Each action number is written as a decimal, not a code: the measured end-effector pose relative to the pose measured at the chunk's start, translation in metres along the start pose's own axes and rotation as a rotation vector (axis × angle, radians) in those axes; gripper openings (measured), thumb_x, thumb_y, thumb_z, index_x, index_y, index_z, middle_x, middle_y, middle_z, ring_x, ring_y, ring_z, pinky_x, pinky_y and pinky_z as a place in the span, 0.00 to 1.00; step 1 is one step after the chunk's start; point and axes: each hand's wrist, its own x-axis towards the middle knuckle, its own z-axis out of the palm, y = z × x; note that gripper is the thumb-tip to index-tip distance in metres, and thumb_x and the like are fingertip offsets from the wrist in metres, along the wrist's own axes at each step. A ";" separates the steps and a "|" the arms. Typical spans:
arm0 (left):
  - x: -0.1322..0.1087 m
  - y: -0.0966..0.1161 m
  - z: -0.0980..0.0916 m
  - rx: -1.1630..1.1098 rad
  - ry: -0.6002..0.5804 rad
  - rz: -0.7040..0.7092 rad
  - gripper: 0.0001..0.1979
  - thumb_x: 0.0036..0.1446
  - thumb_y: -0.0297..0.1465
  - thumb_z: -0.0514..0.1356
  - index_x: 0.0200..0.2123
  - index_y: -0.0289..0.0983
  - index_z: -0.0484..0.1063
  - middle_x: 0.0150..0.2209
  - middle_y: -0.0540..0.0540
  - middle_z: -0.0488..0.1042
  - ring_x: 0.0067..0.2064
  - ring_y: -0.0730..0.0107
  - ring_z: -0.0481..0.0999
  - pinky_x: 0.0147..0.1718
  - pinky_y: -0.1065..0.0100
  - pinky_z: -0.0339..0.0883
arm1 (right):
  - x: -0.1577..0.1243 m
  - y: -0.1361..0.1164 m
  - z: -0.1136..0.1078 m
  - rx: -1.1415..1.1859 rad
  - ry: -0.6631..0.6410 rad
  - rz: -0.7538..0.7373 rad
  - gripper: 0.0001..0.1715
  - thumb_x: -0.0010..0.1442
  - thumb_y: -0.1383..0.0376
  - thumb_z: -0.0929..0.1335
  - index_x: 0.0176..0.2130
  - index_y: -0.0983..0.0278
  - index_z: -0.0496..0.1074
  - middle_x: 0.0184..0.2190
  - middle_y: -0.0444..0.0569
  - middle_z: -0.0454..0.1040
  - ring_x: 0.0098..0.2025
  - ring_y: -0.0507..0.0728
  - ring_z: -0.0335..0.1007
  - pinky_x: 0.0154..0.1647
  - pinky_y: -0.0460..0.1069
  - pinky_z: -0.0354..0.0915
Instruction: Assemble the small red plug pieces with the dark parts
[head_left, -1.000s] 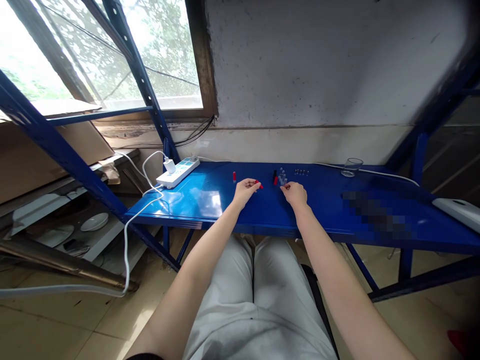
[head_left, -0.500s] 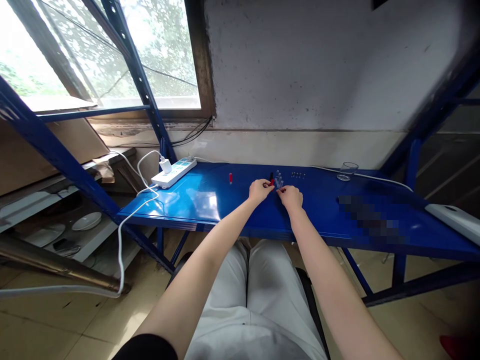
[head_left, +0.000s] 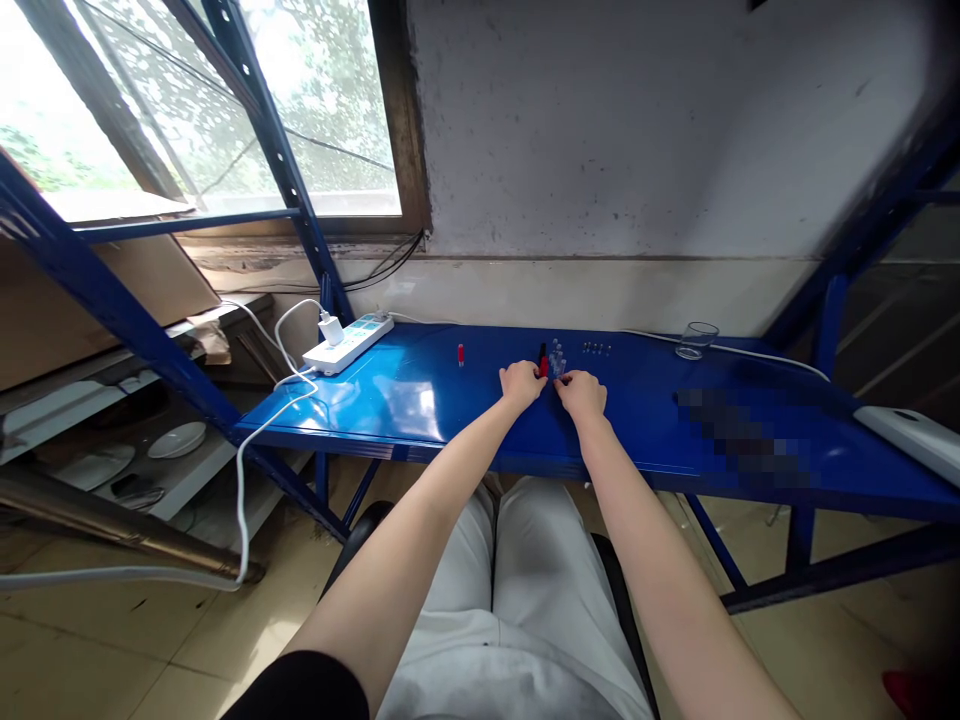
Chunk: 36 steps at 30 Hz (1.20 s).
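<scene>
My left hand (head_left: 523, 384) is over the middle of the blue table (head_left: 375, 415), fingers closed at a small red piece (head_left: 544, 367). A black piece (head_left: 542, 351) stands just behind the red one. My right hand (head_left: 583, 396) is close beside it, thumb and fingers pinched together at the near edge of a cluster of small clear vials (head_left: 556, 352). What its fingertips hold is too small and covered to make out. Apart to the left, a small upright vial with a red top (head_left: 461, 354) stands alone.
Several tiny shiny pieces (head_left: 598, 349) lie in a row behind my right hand. Further right is a clear glass (head_left: 696, 340). A white power strip (head_left: 349, 345) with a plug and cable lies at the left. A blurred-out dark object (head_left: 739, 435) and a white device (head_left: 911, 440) are at the right.
My left hand's fingers have drawn closer together at the red piece, which shows more plainly now. My right hand is almost still. The view has shifted slightly.
</scene>
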 end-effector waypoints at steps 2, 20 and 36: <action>0.000 0.000 0.000 0.003 0.007 0.002 0.10 0.52 0.37 0.59 0.34 0.38 0.75 0.37 0.44 0.77 0.43 0.59 0.72 0.46 0.59 0.58 | 0.000 0.000 0.000 -0.002 -0.004 -0.002 0.16 0.59 0.61 0.63 0.41 0.64 0.75 0.40 0.55 0.76 0.45 0.63 0.70 0.43 0.53 0.60; 0.004 -0.013 -0.041 0.088 0.013 0.079 0.16 0.52 0.42 0.59 0.38 0.37 0.75 0.37 0.43 0.76 0.44 0.59 0.72 0.46 0.60 0.56 | 0.004 -0.001 0.001 -0.001 -0.023 0.026 0.15 0.59 0.60 0.62 0.40 0.63 0.74 0.38 0.54 0.76 0.43 0.60 0.70 0.43 0.53 0.59; 0.006 -0.107 -0.103 0.466 0.147 0.222 0.23 0.64 0.35 0.40 0.60 0.37 0.54 0.50 0.36 0.67 0.50 0.55 0.67 0.47 0.60 0.55 | -0.014 -0.008 -0.012 0.299 0.303 -0.176 0.11 0.58 0.63 0.57 0.42 0.64 0.58 0.25 0.46 0.68 0.29 0.56 0.65 0.36 0.50 0.55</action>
